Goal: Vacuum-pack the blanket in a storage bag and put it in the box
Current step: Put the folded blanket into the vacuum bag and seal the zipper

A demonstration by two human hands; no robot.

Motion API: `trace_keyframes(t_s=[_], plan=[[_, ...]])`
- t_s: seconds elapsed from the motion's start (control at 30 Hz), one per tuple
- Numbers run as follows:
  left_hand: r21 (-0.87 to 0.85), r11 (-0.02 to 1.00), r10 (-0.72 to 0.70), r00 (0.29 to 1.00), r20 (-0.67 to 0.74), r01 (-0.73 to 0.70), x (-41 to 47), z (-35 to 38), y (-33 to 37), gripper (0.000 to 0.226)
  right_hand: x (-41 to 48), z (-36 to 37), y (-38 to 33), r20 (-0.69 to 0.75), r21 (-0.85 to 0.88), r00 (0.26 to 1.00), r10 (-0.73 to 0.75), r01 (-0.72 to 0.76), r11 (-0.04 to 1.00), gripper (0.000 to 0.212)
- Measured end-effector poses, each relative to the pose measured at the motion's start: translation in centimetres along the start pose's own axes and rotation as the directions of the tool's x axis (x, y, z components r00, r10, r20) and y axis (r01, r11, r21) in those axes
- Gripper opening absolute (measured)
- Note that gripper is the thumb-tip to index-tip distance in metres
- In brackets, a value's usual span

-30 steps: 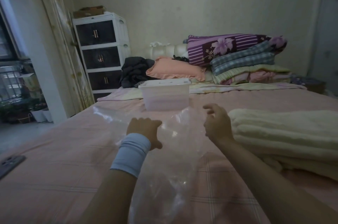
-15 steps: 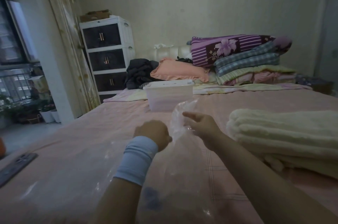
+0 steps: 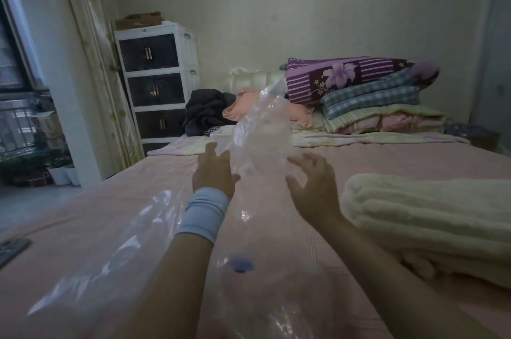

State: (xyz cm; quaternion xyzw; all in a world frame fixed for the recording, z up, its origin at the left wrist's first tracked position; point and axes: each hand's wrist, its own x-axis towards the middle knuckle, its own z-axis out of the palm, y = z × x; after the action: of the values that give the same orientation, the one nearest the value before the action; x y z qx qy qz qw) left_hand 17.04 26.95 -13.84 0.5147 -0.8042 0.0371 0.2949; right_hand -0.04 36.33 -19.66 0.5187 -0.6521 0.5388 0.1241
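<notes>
Storage bag (image 3: 264,109): near end cut off by the lower frame edge; film blurred. Behind its raised part, a pale shape (image 3: 265,145), not identifiable. Left hand (image 3: 213,174) against the bag: grip on the film cannot be confirmed. Right of the bag, blanket (image 3: 425,217) runs past the frame edge. Far left of the bag, dark flat object (image 3: 11,248), cut off, unidentified.

Two hands (image 3: 214,172) (image 3: 315,186), one storage bag (image 3: 262,131), one blanket (image 3: 428,214), one cabinet (image 3: 157,76)

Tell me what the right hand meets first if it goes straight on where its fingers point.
Probably the raised clear storage bag, just ahead of the right hand; depth is unclear.
</notes>
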Motion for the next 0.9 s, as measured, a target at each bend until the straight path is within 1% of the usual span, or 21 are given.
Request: trace_keyframes(t_s=[0.03,0.07,0.1,0.13,0.2,0.27,0.3,0.33,0.37,0.4,0.47,0.5,0.53,0.57,0.63,0.67,0.7,0.77,0.8,0.83,0.9], plan=[[-0.06,0.998,0.001,0.998,0.069,0.003,0.6,0.3,-0.1,0.071,-0.5,0.5,0.1,0.057,-0.012,0.996,-0.074,0.075,0.997,0.031],[-0.115,0.993,0.02,0.989,0.149,-0.003,1.0,0.8,0.0,0.075,-1.0,0.9,0.0,0.17,-0.009,0.979,-0.116,0.119,0.993,0.028],[-0.138,0.99,0.057,0.975,0.213,-0.028,1.3,1.0,0.0,0.072,-1.7,1.3,-0.1,0.313,-0.01,0.942,-0.122,0.132,0.991,0.03],[-0.127,0.99,0.099,0.963,0.251,-0.068,1.4,1.2,0.1,0.067,-2.3,1.9,0.0,0.46,-0.029,0.882,-0.101,0.128,0.991,0.036],[-0.06,0.985,0.169,0.953,0.25,-0.159,1.3,1.4,0.2,0.055,-3.5,3.4,0.7,0.688,-0.106,0.725,-0.006,0.109,0.988,0.055],[-0.022,0.978,0.207,0.955,0.212,-0.207,0.8,0.7,0.5,0.04,-4.2,4.4,1.5,0.796,-0.174,0.6,0.076,0.107,0.979,0.071],[-0.01,0.977,0.212,0.955,0.21,-0.215,0.5,0.1,0.7,0.033,-4.3,4.6,2.0,0.819,-0.198,0.564,0.108,0.101,0.975,0.074],[0.008,0.976,0.211,0.949,0.235,-0.219,0.0,-0.7,0.9,0.029,-4.3,4.9,2.5,0.822,-0.235,0.551,0.146,0.094,0.967,0.077],[0.035,0.975,0.2,0.934,0.297,-0.22,-0.4,-1.4,1.0,0.031,-4.1,5.1,3.0,0.8,-0.294,0.569,0.192,0.091,0.952,0.08],[0.068,0.973,0.177,0.898,0.404,-0.222,-1.0,-2.1,1.1,0.038,-3.9,5.2,3.4,0.755,-0.367,0.611,0.24,0.089,0.926,0.083],[0.13,0.969,0.075,0.747,0.66,-0.212,-2.2,-2.9,0.8,0.061,-3.4,5.4,3.6,0.638,-0.487,0.716,0.284,0.09,0.869,0.083],[0.182,0.959,0.013,0.677,0.736,-0.217,-2.9,-3.0,0.4,0.074,-3.4,5.4,3.2,0.594,-0.508,0.759,0.266,0.098,0.856,0.079],[0.245,0.938,-0.028,0.652,0.758,-0.244,-3.5,-2.8,-0.3,0.084,-3.4,5.2,2.6,0.56,-0.502,0.796,0.228,0.107,0.858,0.071],[0.292,0.918,-0.042,0.666,0.745,-0.268,-3.9,-2.5,-1.1,0.087,-3.5,5.0,1.9,0.53,-0.467,0.828,0.182,0.106,0.878,0.061],[0.326,0.914,-0.034,0.754,0.656,-0.243,-4.3,-1.4,-2.7,0.078,-4.1,4.4,0.0,0.489,-0.345,0.865,0.115,0.071,0.936,0.036],[0.336,0.914,-0.016,0.809,0.588,-0.227,-4.2,-0.9,-3.3,0.072,-4.5,4.1,-1.0,0.498,-0.294,0.861,0.101,0.058,0.954,0.025],[0.369,0.902,0.011,0.867,0.498,-0.224,-4.2,-0.6,-3.8,0.066,-5.1,4.0,-1.9,0.533,-0.257,0.842,0.089,0.061,0.965,0.023],[0.475,0.85,0.101,0.955,0.279,-0.229,-4.2,-0.1,-4.1,0.058,-6.2,3.6,-3.5,0.623,-0.21,0.78,0.058,0.095,0.973,0.041],[0.51,0.832,0.147,0.973,0.176,-0.218,-4.2,0.1,-3.9,0.055,-6.9,3.5,-4.2,0.675,-0.202,0.736,0.049,0.121,0.972,0.051],[0.528,0.825,0.177,0.979,0.096,-0.201,-4.2,0.3,-3.7,0.052,-7.6,3.4,-4.5,0.734,-0.207,0.677,0.057,0.142,0.968,0.065],[0.528,0.827,0.224,0.975,0.001,-0.19,-4.3,0.5,-3.1,0.05,-8.8,3.2,-4.5,0.833,-0.266,0.541,0.115,0.21,0.941,0.096]])
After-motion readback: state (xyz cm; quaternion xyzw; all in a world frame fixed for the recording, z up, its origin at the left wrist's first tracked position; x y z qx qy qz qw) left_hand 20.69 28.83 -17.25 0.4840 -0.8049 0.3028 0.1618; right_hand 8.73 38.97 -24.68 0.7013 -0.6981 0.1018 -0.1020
